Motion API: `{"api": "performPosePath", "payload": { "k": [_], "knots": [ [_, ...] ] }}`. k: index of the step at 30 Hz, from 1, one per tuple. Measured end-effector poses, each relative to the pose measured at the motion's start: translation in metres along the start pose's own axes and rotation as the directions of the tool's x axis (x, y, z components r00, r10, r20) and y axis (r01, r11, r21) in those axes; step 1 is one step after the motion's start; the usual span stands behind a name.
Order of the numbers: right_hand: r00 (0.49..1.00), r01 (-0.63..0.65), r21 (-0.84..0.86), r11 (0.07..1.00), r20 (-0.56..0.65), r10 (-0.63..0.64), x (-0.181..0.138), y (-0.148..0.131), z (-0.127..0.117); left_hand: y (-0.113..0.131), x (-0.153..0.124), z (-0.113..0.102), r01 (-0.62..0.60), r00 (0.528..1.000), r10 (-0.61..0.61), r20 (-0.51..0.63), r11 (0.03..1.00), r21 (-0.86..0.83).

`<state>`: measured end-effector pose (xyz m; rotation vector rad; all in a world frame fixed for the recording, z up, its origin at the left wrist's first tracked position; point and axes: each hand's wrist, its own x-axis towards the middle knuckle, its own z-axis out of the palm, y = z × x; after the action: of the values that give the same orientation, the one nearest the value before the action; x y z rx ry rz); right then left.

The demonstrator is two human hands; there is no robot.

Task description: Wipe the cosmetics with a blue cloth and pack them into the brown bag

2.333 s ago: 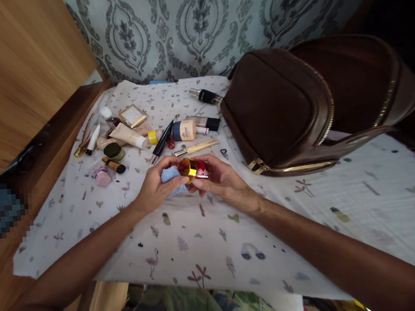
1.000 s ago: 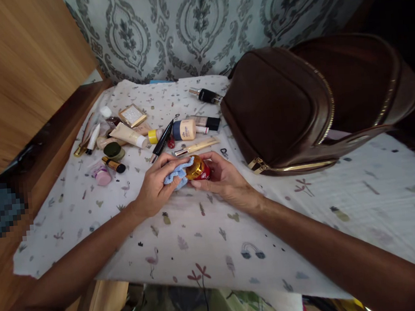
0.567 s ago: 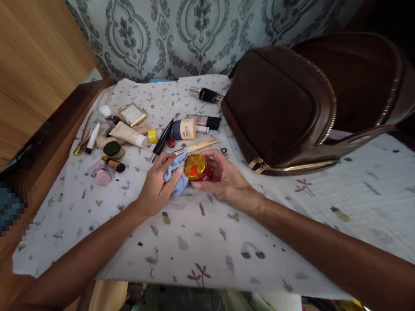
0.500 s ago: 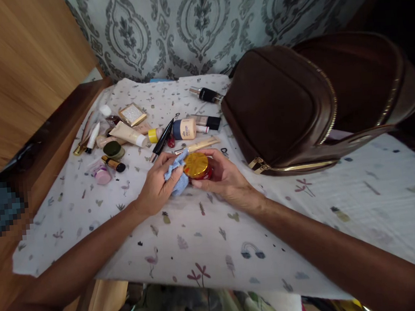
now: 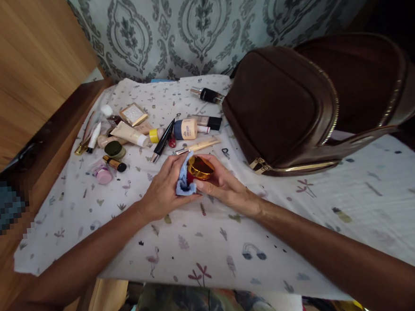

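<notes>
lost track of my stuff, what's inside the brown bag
A pale patch shows in the opening of the brown bag, too little of it to identify. The bag's sides and shadow hide the rest.

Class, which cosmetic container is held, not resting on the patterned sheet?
The gold-and-red jar, between the right hand and the left hand with its blue cloth; the others rest on the sheet.

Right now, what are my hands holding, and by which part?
Your right hand holds a gold-lidded red jar by its sides, near the lid; your left hand cups a blue cloth against the jar.
</notes>
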<state>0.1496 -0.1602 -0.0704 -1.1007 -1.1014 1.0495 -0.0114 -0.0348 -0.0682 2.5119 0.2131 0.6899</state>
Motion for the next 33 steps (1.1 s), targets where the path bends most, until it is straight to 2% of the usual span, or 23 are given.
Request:
{"api": "performPosePath", "payload": {
  "k": [3,6,10,16,21,25,33],
  "knots": [
    [0.999,0.003,-0.075,0.997,0.040,0.000,-0.002,0.001,-0.001,0.002,0.001,-0.001,-0.036,0.999,0.036,-0.008,0.999,0.029],
    [0.999,-0.026,-0.035,0.999,0.041,0.027,-0.002,0.002,-0.001,0.003,0.003,-0.003,-0.076,0.996,0.076,-0.040,0.997,0.005],
    [0.999,-0.050,0.119,0.992,-0.013,0.052,0.000,-0.001,0.002,0.004,0.002,-0.004,-0.058,0.996,0.055,-0.068,0.997,-0.045],
    [0.988,-0.078,0.066,0.995,-0.125,0.086,0.002,-0.011,0.000,0.006,0.002,-0.006,-0.134,0.986,0.130,-0.109,0.991,-0.024],
    [0.984,-0.065,0.144,0.987,-0.153,0.088,0.003,-0.008,-0.001,0.010,0.004,-0.007,-0.190,0.972,0.190,-0.136,0.982,0.014],
    [0.986,-0.045,0.174,0.984,-0.148,0.072,0.003,-0.005,-0.001,0.009,0.004,-0.008,-0.152,0.981,0.151,-0.122,0.988,-0.004],
    [0.996,-0.055,0.208,0.977,-0.052,0.067,0.002,-0.005,-0.001,0.006,0.004,-0.007,0.048,0.993,-0.068,-0.101,0.980,-0.191]
  ]
}}
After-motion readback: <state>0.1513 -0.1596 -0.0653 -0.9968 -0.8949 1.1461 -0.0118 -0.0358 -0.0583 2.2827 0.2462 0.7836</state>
